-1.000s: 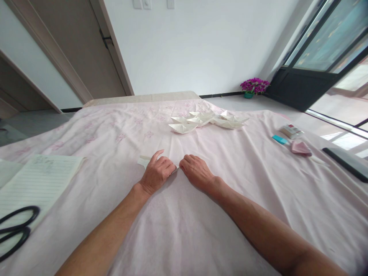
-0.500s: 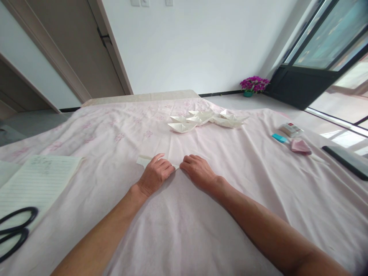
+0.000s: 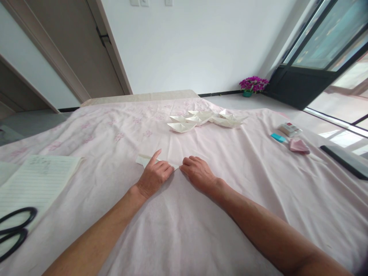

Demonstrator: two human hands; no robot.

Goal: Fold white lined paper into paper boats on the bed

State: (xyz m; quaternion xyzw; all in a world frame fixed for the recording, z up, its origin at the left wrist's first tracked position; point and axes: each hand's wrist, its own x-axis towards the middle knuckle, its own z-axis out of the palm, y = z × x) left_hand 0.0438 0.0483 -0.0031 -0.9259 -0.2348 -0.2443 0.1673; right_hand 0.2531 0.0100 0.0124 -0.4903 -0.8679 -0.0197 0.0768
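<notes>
A folded piece of paper [image 3: 143,160] lies on the pink cloth [image 3: 172,226] in front of me, mostly covered by my hands. My left hand [image 3: 155,172] presses on it with curled fingers, one finger raised. Close beside it, my right hand [image 3: 198,170] is closed at the paper's right end, its fingertips hidden under the knuckles. Beyond my hands stand several folded paper boats [image 3: 182,127], grouped together on the cloth.
At the left lies a lined notepad [image 3: 43,180] with black-handled scissors [image 3: 18,232] on it. To the right are a blue object [image 3: 278,138], a plastic-wrapped packet [image 3: 290,129], a pink folded cloth [image 3: 299,146] and a long dark object [image 3: 345,163].
A finger of my left hand has lifted upright off the paper. My right hand has hardly moved, and the paper stays in the same place.
</notes>
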